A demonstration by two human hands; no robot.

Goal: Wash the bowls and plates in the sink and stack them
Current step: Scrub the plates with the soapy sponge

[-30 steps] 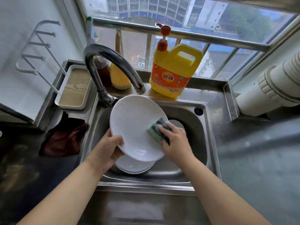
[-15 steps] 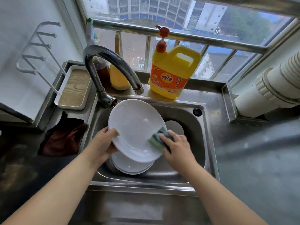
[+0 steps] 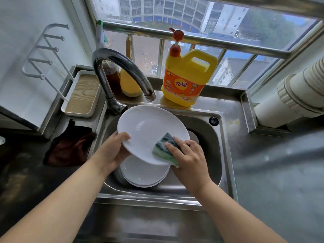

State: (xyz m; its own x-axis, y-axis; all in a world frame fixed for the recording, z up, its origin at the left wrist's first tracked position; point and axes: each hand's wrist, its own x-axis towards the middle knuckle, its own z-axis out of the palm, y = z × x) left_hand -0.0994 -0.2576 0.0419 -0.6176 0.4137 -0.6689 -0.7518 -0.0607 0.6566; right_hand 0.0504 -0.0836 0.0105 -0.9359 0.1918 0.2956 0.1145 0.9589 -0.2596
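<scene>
A steel counter point(image 3: 263, 172) carries a dark cloth point(image 3: 70, 146), wooden tray point(image 3: 82, 97) and detergent jug point(image 3: 185, 79).

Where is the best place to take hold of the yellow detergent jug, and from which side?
Grip the jug by its moulded handle, the loop at its top right beside the pump. It stands upright behind the sink, so come from above and the front, curling the fingers through the opening. The broad body looks too wide for a sure one-hand grip.
</scene>
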